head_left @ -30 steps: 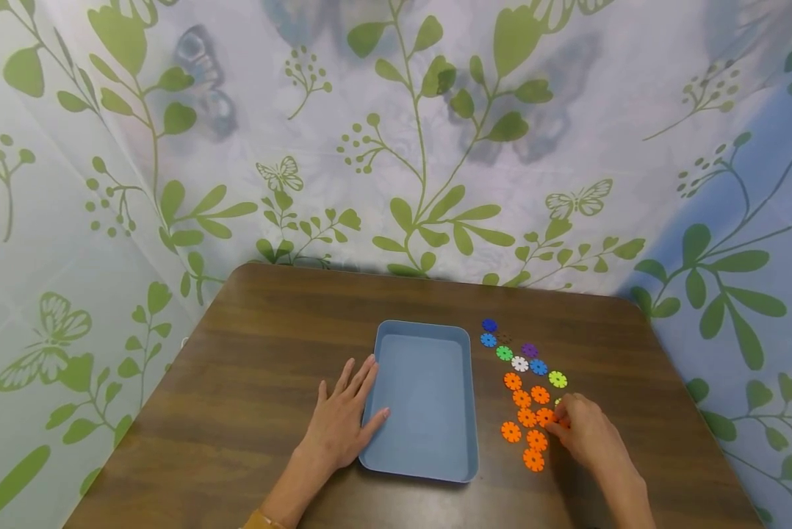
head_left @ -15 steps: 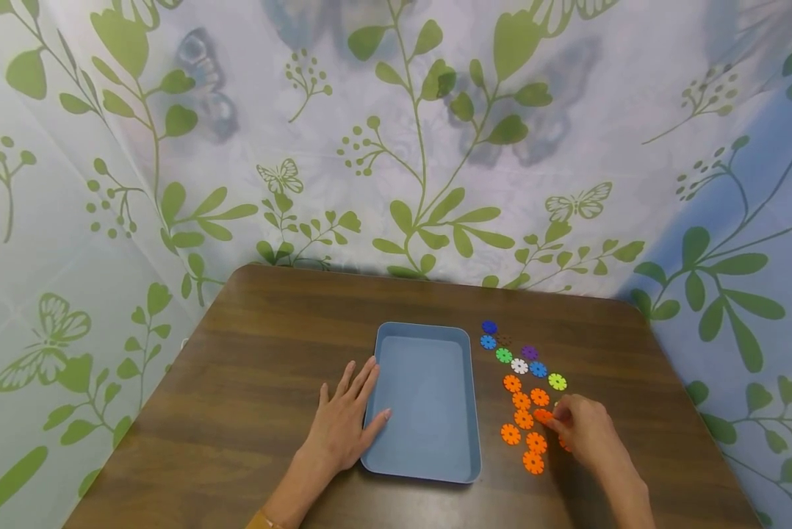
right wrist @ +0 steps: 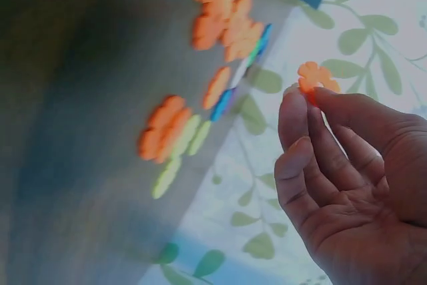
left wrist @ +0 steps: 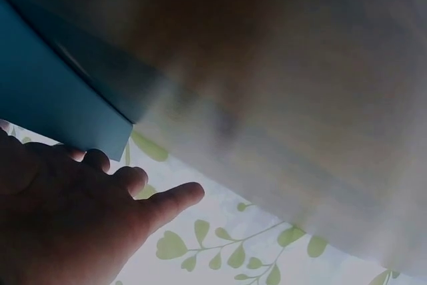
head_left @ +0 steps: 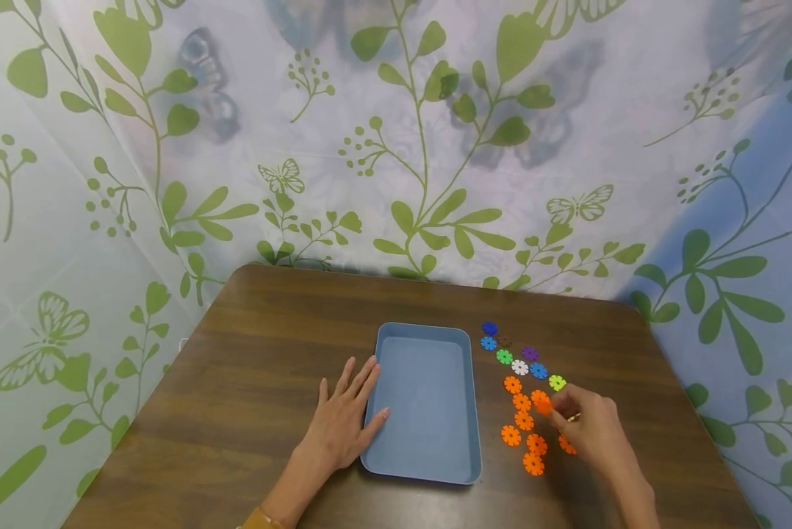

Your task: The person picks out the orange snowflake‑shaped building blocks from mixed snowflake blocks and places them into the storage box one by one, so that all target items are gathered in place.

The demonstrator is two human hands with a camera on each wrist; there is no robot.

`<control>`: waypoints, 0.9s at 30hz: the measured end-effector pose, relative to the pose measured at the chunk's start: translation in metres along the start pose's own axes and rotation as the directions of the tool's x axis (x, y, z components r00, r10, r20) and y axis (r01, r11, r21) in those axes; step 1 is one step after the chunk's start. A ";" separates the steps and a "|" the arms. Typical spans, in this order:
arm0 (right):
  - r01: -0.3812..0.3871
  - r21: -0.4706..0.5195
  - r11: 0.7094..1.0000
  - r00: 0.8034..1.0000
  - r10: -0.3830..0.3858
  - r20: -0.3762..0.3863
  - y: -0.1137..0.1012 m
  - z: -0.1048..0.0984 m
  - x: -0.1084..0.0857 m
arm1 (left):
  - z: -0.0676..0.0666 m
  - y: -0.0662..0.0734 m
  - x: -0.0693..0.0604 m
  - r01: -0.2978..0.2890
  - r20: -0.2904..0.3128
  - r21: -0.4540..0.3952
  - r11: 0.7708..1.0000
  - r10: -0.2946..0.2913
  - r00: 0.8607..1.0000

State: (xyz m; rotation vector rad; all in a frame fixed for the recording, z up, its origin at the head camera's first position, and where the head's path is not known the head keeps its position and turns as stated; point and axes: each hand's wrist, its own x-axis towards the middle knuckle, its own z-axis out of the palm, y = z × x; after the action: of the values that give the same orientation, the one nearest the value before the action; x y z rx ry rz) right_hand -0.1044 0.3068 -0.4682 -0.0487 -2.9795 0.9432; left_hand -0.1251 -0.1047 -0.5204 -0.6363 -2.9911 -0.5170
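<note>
My right hand (head_left: 594,426) pinches an orange interlocking disc (right wrist: 312,78) between thumb and fingertips, above the table. In the head view that disc overlaps another orange one beneath it, so their outlines merge. Loose orange discs (head_left: 533,463) lie around and in front of the hand, and a yellow-green disc (head_left: 558,382) lies just beyond it. With its fingers straight and spread, my left hand (head_left: 339,426) rests along the left side of a blue-grey tray (head_left: 473,411), thumb over the rim. In the left wrist view, the left hand (left wrist: 73,211) shows beside the tray's corner.
Beyond the orange discs lie a white disc (head_left: 519,367), a green disc (head_left: 505,356), a purple disc (head_left: 530,353), several blue ones and a dark brown one. All are on the wooden table (head_left: 290,323), right of the tray. A leaf-patterned cloth (head_left: 343,184) hangs behind.
My right hand has picked up an orange disc from the cluster and raised it slightly forward. The left hand and tray have stayed in place.
</note>
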 end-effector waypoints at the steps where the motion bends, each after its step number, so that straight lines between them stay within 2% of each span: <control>1: 0.025 0.004 1.000 1.000 -0.025 -0.008 -0.003 0.000 0.000 | 0.000 -0.001 0.000 -0.002 0.001 0.001 1.000 0.002 1.000; 6: 0.157 0.014 0.987 0.986 -0.156 -0.055 -0.018 -0.001 0.000 | 0.000 -0.003 0.000 -0.007 0.003 -0.008 1.000 0.007 1.000; 10: 0.230 0.030 0.973 0.970 -0.226 -0.092 -0.031 -0.002 0.001 | 0.001 -0.003 0.001 -0.007 -0.001 -0.009 1.000 0.007 1.000; 19: 0.339 0.086 0.937 0.934 -0.325 -0.147 -0.059 -0.004 0.006 | 0.000 0.000 0.001 -0.007 -0.011 -0.016 1.000 0.007 1.000; 27: 0.408 0.220 0.886 0.913 -0.390 -0.123 -0.080 -0.004 0.011 | 0.003 -0.002 0.000 -0.013 -0.037 -0.019 1.000 0.013 0.999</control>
State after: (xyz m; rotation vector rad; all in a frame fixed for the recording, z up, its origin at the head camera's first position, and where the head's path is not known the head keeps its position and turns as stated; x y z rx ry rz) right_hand -0.1169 0.2438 -0.4188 0.5013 -2.6226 1.1958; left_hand -0.1261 -0.1052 -0.5240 -0.6404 -2.9495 -0.5505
